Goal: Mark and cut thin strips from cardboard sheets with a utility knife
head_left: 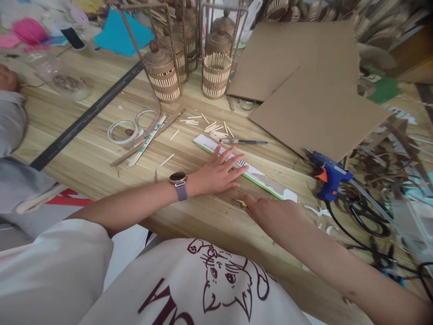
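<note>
Press left hand [216, 174] flat, fingers spread, grip wide, on green-edged ruler [260, 177] lying slantwise on tabletop [101, 153], and run yellow-tipped tool [243, 204], pinched in right hand [274, 214] at ruler's near edge, steadily along that edge, clear of blue glue gun [328, 176].

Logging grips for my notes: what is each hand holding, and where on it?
The left hand lies flat on the middle of the ruler, pressing it down, not gripping. The right hand pinches a small yellow-tipped thing, which is mostly hidden.
</note>
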A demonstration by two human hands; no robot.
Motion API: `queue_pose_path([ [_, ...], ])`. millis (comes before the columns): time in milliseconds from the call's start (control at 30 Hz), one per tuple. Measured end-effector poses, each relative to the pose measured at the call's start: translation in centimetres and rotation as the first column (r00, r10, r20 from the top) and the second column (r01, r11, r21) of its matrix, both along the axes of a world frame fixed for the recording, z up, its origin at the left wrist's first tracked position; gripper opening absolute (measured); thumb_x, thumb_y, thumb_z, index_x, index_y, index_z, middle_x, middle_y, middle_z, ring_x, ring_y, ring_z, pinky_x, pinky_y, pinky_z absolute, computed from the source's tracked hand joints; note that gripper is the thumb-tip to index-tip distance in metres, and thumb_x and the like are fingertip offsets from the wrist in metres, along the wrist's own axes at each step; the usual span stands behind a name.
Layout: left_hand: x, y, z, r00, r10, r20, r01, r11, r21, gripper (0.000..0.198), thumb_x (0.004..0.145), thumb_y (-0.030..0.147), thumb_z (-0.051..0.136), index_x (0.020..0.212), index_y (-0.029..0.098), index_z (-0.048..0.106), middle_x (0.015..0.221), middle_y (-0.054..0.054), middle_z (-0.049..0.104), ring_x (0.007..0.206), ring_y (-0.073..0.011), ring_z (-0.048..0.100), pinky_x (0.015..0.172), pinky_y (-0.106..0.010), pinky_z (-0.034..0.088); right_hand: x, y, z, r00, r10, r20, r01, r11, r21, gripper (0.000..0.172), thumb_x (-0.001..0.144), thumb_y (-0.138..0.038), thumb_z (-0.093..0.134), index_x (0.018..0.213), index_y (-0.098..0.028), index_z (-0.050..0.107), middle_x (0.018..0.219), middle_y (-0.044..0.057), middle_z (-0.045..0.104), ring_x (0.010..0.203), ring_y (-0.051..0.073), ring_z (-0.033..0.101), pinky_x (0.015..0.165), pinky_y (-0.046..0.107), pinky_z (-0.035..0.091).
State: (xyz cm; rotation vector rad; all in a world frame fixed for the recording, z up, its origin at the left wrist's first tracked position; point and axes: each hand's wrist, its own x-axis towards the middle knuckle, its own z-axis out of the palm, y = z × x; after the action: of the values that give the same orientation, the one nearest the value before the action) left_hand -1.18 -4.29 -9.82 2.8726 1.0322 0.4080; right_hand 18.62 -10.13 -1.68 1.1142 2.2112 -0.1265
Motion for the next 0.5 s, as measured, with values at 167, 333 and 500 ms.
queue_pose_path([
  [167,-0.04,0.05,-0.02,1.000,0.000,-0.003,0.000,1.000,0.014,0.052,0.102,0.042,0.052,0.147,0.016,0.048,0.156,-0.020,0.040,0.149,-0.0433,0.024,0.118,-0.074,0.012,0.00,-0.06,-0.14,1.000,-0.003,-0.002,0.003,1.000,0.017,0.029,0.101,-0.024,0.039,0.118,-0.017,0.062,0.073,0.011,0.074,0.062,0.023,0.071,0.052,0.026,0.043],
  [333,0.17,-0.15,0.02,1.000,-0.005,-0.008,0.005,1.000,0.013,0.050,0.103,0.042,0.050,0.147,0.018,0.048,0.156,-0.019,0.040,0.150,-0.0425,0.023,0.118,-0.074,0.013,0.38,-0.24,-0.12,1.000,0.011,-0.012,-0.010,1.000,0.018,0.031,0.101,-0.023,0.038,0.120,-0.017,0.061,0.073,0.011,0.073,0.059,0.023,0.070,0.049,0.025,0.040],
  [500,0.30,-0.33,0.14,1.000,-0.012,-0.006,0.012,1.000,0.004,0.050,0.103,0.041,0.051,0.147,0.017,0.048,0.156,-0.019,0.040,0.149,-0.0421,0.024,0.118,-0.073,0.014,0.82,-0.51,-0.27,0.999,0.009,-0.041,-0.008,1.000,0.027,0.029,0.101,-0.023,0.039,0.119,-0.018,0.060,0.073,0.010,0.073,0.057,0.019,0.068,0.051,0.023,0.038],
])
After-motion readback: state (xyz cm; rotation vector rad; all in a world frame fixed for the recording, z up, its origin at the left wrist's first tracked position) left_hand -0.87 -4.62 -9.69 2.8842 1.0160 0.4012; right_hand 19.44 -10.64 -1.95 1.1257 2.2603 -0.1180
